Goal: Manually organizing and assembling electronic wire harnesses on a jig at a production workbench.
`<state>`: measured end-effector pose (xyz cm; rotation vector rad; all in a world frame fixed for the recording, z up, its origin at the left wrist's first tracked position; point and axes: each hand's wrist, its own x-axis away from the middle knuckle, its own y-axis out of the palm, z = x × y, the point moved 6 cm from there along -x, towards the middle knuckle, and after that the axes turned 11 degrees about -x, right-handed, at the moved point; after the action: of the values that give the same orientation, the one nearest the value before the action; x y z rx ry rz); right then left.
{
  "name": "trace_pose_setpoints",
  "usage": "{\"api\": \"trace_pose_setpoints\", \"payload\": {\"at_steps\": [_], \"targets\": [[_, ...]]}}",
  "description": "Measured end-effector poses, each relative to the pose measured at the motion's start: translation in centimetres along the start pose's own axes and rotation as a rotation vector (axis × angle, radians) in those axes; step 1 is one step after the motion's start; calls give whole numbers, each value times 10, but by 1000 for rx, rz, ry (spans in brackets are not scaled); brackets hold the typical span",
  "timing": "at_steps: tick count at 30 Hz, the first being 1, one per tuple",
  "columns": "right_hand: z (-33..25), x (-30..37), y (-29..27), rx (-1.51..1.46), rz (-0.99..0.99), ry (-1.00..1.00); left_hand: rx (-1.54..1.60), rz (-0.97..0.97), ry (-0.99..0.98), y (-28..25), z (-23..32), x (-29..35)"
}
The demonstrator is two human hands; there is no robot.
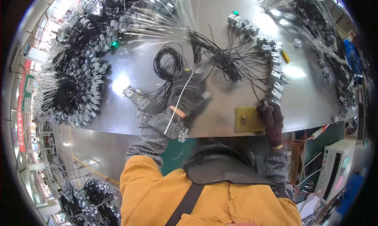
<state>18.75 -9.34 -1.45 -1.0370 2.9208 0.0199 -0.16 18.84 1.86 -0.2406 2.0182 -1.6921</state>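
My left hand point(186, 91), in a dark striped glove, is closed around the near end of a bundle of black cables point(196, 48). A thin white strand point(181, 96) runs from its fingertips over the back of the hand to the checked sleeve. My right hand point(272, 117), in a dark knit glove, has its fingers curled in at the right edge of a brass-coloured plate point(241, 123) with small fittings. One black cable leads to those fingers, which hide what they grip. Just above are metal connector blocks point(276, 85) on the ends of fanned-out cables point(226, 62).
Piles of cables with metal blocks point(84, 84) line the table's left. More bundles point(330, 64) lie along the right edge. A coiled cable point(167, 62) and a metal fixture point(136, 98) are near my left hand. A yellow-handled tool point(285, 57) lies right of the blocks. A white boxy device point(334, 167) stands lower right.
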Motion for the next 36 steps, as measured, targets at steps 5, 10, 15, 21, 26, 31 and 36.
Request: {"api": "trace_pose_setpoints", "payload": {"at_steps": [5,10,15,21,26,31,36], "targets": [[18,7,-18,268,16,-99,1552,-419,-267,28,76,-51],[18,12,9,518,21,-482,1473,-94,-534,89,92,-107],[26,20,0,613,128,-521,1625,410,-238,31,125,-181],[24,18,2,538,60,-505,1445,439,-225,-15,115,-255],[11,14,-2,548,38,-546,1720,407,-131,-119,98,-253],[14,10,6,364,-8,-521,1891,385,31,-191,2,-176],[59,9,-18,299,91,-475,1796,482,104,-236,-112,-79]]}}
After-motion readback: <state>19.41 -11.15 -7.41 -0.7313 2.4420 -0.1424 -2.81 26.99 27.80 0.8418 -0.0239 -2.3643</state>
